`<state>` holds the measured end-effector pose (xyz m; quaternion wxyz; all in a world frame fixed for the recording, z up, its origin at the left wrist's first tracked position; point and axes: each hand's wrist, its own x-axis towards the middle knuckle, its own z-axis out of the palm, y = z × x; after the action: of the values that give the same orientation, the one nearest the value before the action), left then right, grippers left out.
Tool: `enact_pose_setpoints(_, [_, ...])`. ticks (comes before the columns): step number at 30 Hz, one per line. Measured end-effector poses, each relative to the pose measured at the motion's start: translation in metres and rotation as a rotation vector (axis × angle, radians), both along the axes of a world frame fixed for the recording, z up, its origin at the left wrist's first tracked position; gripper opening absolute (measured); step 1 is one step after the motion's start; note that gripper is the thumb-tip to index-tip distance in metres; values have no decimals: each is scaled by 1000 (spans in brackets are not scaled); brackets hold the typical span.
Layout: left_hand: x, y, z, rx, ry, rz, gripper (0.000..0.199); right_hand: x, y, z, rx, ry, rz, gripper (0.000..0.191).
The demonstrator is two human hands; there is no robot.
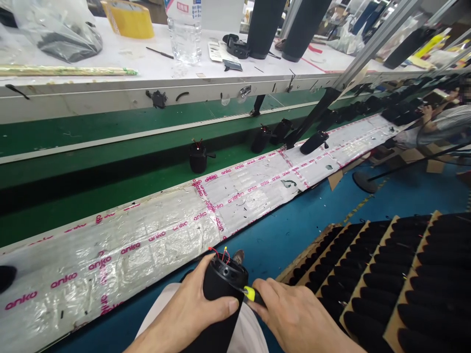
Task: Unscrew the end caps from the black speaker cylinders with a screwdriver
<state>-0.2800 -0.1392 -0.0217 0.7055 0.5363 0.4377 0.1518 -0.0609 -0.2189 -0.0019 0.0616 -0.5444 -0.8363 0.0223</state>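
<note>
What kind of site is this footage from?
Most likely a factory assembly line for small electronics. A green conveyor belt carries black cylindrical units with loose wires, trays of identical black parts sit at the right, and the left hand grips one such cylinder while the right hand applies a yellow-tipped tool.

We cannot see the lower body of the black cylinder [221,294]; the left hand [184,316] covers it and the bottom picture edge cuts it off. The right hand [298,318] hides most of the yellow-tipped tool [250,293]. Both forearms leave the picture at the bottom. At the left edge of the taped ledge [110,260], a dark object [5,277] is cut off and unidentifiable. The co-worker [441,125] at the right edge is blurred and partly cropped.
</note>
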Motion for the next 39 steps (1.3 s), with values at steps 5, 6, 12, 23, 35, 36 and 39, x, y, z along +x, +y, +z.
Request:
enact_pose_setpoints(5, [1,-3,7,49,62,4,49,-1,-2,4,22,-84,23,37])
enact_pose_setpoints(6, [2,-3,10,54,76,0,48,-2,-3,5,16,-97,28,37])
enact_pose_setpoints(12, [7,-4,20,84,260,-40,54,-5,-2,6,-143,-178,64,10])
enact_pose_setpoints(23, [-7,-2,7,-42,-16,48,71,3,4,10,-36,637,-317,24])
enact_pose_setpoints(35, [-14,-13,-27,-606,-494,126,68,-6,8,-45,-666,1284,-585,45])
enact_pose_setpoints(36, [-12,-15,-29,-663,-517,149,62,-5,7,-48,-665,1287,-587,45])
enact_pose_setpoints(39, [-11,-16,-31,-700,-535,154,58,-1,5,-51,-680,1247,-582,47])
